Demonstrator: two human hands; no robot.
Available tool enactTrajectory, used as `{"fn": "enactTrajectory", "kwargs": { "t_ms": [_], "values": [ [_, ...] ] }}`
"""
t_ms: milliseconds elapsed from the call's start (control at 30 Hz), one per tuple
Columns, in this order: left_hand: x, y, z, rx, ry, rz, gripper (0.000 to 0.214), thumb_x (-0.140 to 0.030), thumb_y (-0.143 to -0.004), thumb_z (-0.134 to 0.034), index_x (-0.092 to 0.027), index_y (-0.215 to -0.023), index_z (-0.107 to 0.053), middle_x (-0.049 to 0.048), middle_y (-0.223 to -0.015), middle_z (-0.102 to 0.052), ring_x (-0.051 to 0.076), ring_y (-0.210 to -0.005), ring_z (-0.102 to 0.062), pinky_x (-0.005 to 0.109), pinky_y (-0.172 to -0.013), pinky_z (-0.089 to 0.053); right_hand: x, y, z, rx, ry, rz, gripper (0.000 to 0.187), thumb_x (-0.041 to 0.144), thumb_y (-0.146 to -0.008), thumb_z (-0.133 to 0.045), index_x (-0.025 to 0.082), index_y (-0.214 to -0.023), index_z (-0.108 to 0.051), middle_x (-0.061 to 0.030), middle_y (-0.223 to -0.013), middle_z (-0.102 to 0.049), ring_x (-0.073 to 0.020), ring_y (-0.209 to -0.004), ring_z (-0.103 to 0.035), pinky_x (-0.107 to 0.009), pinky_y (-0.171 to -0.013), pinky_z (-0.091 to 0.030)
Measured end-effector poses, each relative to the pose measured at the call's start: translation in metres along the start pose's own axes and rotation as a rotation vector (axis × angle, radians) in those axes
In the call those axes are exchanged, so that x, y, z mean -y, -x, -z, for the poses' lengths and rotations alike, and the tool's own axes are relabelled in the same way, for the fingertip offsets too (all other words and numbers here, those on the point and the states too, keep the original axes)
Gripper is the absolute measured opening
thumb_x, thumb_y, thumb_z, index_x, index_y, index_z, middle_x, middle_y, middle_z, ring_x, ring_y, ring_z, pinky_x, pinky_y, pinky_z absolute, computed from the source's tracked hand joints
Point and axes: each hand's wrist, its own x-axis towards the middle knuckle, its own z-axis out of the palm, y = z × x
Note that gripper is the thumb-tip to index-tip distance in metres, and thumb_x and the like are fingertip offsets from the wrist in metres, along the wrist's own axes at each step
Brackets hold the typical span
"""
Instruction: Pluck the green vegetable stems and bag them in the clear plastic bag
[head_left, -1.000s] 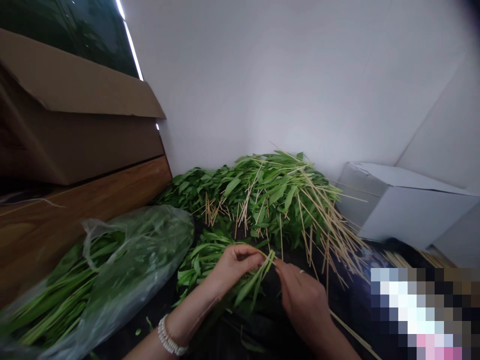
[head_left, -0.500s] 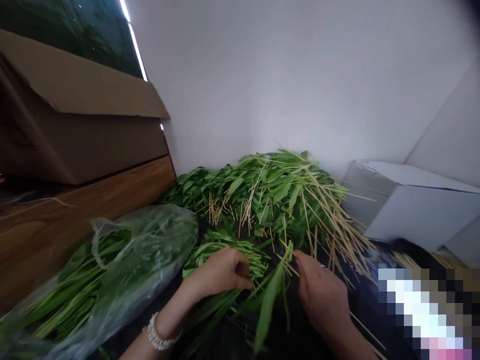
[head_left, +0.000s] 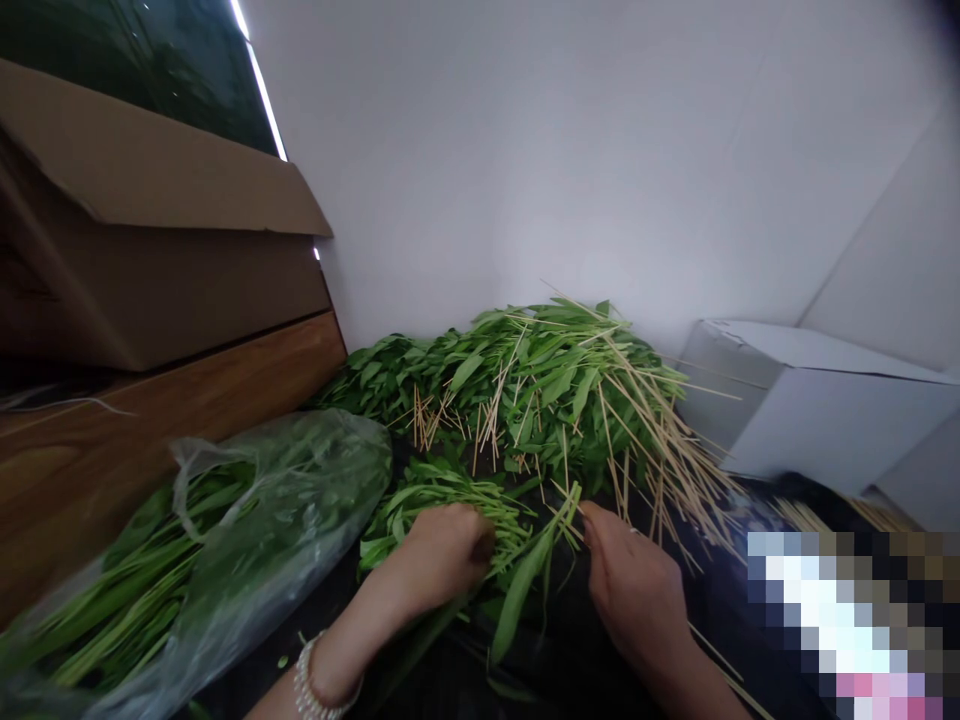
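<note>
My right hand pinches a thin bamboo skewer. Leafy green stems hang from the skewer, their long leaves drooping to the left. My left hand, with a beaded bracelet at its wrist, is curled at the cut ends of a loose bunch of greens. Its fingertips are blurred and partly hidden, so what they grip cannot be made out. Behind both hands lies a big heap of skewered greens, with many bare skewer ends fanning out to the right.
A clear plastic bag of greens lies at the left. Beyond it a cardboard box rests on a wooden surface. A white box stands at the right, near more skewers. A white wall closes off the back.
My left hand has turned and curled its fingers in at the bunch. The right hand keeps its pinch on the skewer. The whole view has shifted slightly.
</note>
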Motion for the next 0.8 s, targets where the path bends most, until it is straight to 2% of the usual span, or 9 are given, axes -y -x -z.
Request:
{"fn": "enactTrajectory", "kwargs": {
  "t_ms": [100, 200, 300, 367, 467, 567, 800],
  "values": [
    [0.001, -0.003, 0.008, -0.086, 0.306, -0.045, 0.008, -0.016, -0.073, -0.059, -0.019, -0.072, -0.066, 0.0004, -0.074, -0.066, 0.015, -0.07, -0.057, 0.024, -0.062, -0.037, 0.0, 0.0, 0.001, 0.019, -0.015, 0.004, 0.029, 0.015, -0.096, -0.032, 0.014, -0.103, -0.06, -0.0027, -0.075, -0.066, -0.0123, -0.06, -0.059, -0.024, -0.061, -0.039],
    [0.0, -0.009, 0.011, -0.138, 0.746, -0.026, 0.01, -0.027, -0.08, -0.06, -0.018, -0.079, -0.064, 0.0026, -0.081, -0.068, 0.015, -0.076, -0.059, 0.024, -0.07, -0.042, 0.001, 0.001, 0.001, 0.024, -0.031, 0.025, 0.031, 0.016, -0.097, -0.03, 0.014, -0.103, -0.06, -0.0018, -0.072, -0.064, -0.0119, -0.059, -0.058, -0.024, -0.06, -0.038],
    [-0.001, -0.015, 0.006, -0.142, 1.157, 0.062, 0.022, -0.036, -0.076, -0.07, -0.016, -0.082, -0.062, 0.0048, -0.082, -0.071, 0.015, -0.075, -0.062, 0.025, -0.071, -0.045, 0.003, 0.002, 0.0, 0.043, -0.055, 0.052, 0.032, 0.016, -0.098, -0.03, 0.014, -0.107, -0.06, -0.0009, -0.069, -0.062, -0.0115, -0.056, -0.056, -0.024, -0.059, -0.037],
    [-0.002, -0.018, -0.001, -0.146, 1.338, 0.13, 0.031, -0.036, -0.071, -0.076, -0.016, -0.091, -0.065, 0.0053, -0.081, -0.072, 0.015, -0.073, -0.064, 0.025, -0.072, -0.046, 0.005, 0.003, -0.002, 0.059, -0.065, 0.077, 0.032, 0.016, -0.098, -0.031, 0.014, -0.11, -0.061, -0.0003, -0.067, -0.06, -0.0114, -0.054, -0.054, -0.025, -0.058, -0.036],
    [-0.003, -0.02, -0.01, -0.169, 1.483, 0.216, 0.041, -0.035, -0.064, -0.082, -0.015, -0.097, -0.07, 0.0064, -0.083, -0.075, 0.015, -0.074, -0.066, 0.026, -0.075, -0.048, 0.007, 0.004, -0.003, 0.065, -0.076, 0.112, 0.032, 0.014, -0.097, -0.033, 0.013, -0.112, -0.061, 0.0001, -0.066, -0.06, -0.0112, -0.053, -0.054, -0.025, -0.057, -0.035],
    [-0.005, -0.021, -0.016, -0.201, 1.535, 0.277, 0.034, -0.033, -0.059, -0.085, -0.013, -0.085, -0.074, 0.0058, -0.079, -0.075, 0.013, -0.07, -0.066, 0.023, -0.071, -0.048, 0.009, 0.004, -0.003, 0.058, -0.077, 0.128, 0.033, 0.012, -0.097, -0.032, 0.013, -0.111, -0.061, 0.0003, -0.065, -0.06, -0.0115, -0.052, -0.053, -0.026, -0.055, -0.034],
    [-0.008, -0.021, -0.019, -0.165, 1.599, 0.301, 0.03, -0.03, -0.059, -0.086, -0.015, -0.083, -0.076, 0.0051, -0.079, -0.076, 0.012, -0.067, -0.066, 0.022, -0.069, -0.05, 0.01, 0.003, -0.003, 0.061, -0.06, 0.116, 0.035, 0.012, -0.097, -0.03, 0.013, -0.11, -0.063, 0.0004, -0.064, -0.059, -0.0112, -0.051, -0.052, -0.026, -0.055, -0.033]
  ]
}}
